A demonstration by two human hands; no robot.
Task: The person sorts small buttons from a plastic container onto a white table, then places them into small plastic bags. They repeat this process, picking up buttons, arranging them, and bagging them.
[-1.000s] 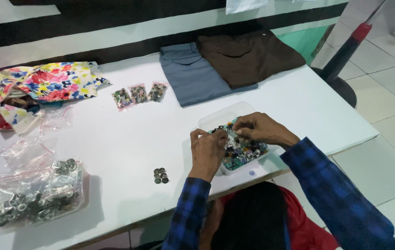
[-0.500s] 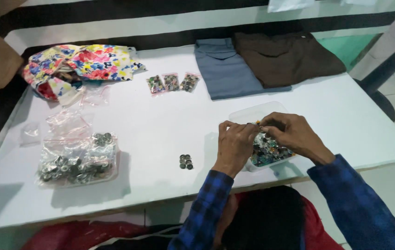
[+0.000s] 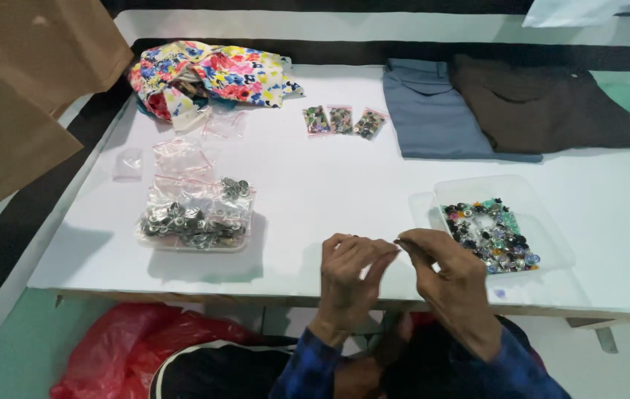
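Note:
My left hand (image 3: 348,275) and my right hand (image 3: 454,279) meet fingertip to fingertip over the front edge of the white table (image 3: 329,185). Together they pinch a tiny dark piece (image 3: 400,241), too small to make out. Just right of my right hand stands a clear plastic tray (image 3: 544,222) holding several coloured buttons and beads (image 3: 491,235). Both sleeves are blue plaid.
A clear tray of metal snap buttons (image 3: 195,222) with small zip bags sits at the left. Three filled little bags (image 3: 342,120) lie at the back, beside floral cloth (image 3: 211,74), grey folded fabric (image 3: 433,111) and brown folded fabric (image 3: 544,103). A red plastic bag (image 3: 130,347) lies below the table.
Both hands have left the bead tray and moved left and toward me, still pinched together. The view has swung left, so the tray now lies to the right.

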